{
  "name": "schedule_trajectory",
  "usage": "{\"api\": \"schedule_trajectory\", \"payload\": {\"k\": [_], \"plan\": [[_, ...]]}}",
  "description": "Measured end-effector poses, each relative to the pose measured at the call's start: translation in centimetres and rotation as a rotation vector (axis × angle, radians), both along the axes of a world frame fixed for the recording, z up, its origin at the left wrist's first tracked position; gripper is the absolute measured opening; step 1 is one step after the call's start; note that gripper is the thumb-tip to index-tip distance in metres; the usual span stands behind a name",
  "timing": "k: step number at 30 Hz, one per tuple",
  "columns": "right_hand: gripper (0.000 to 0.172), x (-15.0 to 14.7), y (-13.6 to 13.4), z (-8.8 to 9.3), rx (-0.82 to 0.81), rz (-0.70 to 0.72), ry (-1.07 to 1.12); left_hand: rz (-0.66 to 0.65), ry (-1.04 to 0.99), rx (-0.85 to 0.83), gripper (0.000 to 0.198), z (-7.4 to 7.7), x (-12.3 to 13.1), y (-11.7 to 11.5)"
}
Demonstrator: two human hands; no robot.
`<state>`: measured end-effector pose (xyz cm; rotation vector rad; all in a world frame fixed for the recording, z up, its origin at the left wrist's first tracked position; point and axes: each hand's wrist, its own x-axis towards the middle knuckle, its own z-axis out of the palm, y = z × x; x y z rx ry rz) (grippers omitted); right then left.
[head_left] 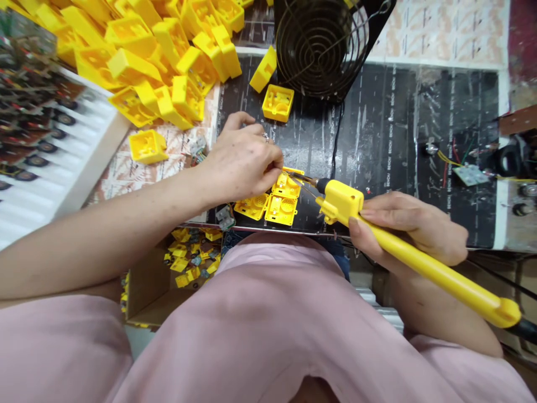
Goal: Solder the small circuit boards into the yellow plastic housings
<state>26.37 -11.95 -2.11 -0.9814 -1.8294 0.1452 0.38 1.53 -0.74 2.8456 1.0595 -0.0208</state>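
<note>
Left hand (239, 163): thumb and forefinger pinched together at the yellow housing pieces, whatever lies between the fingertips (277, 170) too small to tell; one metal ring (265, 137) on a finger. Right hand (409, 228): clenched around one yellow plastic-handled soldering iron (432, 263), its thin metal tip (302, 179) reaching the farthest housing piece, just beside the left fingertips. Task items: three open yellow plastic housing pieces (272, 202) lie together at the near edge of the black printed bench mat (377, 129). Two more yellow housings sit loose on the mat toward its far edge, one box-shaped (277, 103) and one on its side (263, 69). One further open yellow housing (147, 146) rests on the patterned paper sheet (176, 143) left of the mat, below a large heap of yellow housings (146, 61), too many to count. Around: one coiled black wire stand (322, 47) at the far edge; one small wired circuit board (470, 174) near the right edge; one cardboard box (155, 285) of yellow pieces and boards below the near edge, partly behind the person's pink-trousered lap (218, 330).
</note>
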Motion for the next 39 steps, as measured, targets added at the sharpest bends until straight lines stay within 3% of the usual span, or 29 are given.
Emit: {"api": "schedule_trajectory", "payload": {"k": [6,12,16,27,34,39], "plan": [[0.022,-0.1,-0.1,0.6,-0.032,0.012,-0.102,-0.026,-0.021,0.026,0.033,-0.2,0.1,0.1],[0.017,0.4,-0.9,0.7,-0.039,-0.036,-0.015,-0.002,0.007,-0.017,0.034,0.0,0.3,0.1],[0.022,0.1,-1.3,0.9,-0.138,-0.061,-0.007,0.001,-0.011,-0.021,0.032,0.0,0.2,0.1],[0.024,0.5,-0.9,0.5,-0.051,-0.037,0.033,-0.017,-0.001,0.03,0.034,0.0,0.1,0.1],[0.056,0.8,-1.6,-0.2,-0.083,-0.19,-0.06,-0.044,-0.026,0.057,0.033,-0.4,-0.1,0.2],[0.064,1.1,-1.6,-0.7,-0.09,-0.19,-0.081,-0.031,-0.024,0.025,0.031,-0.5,-0.4,0.4]]}}
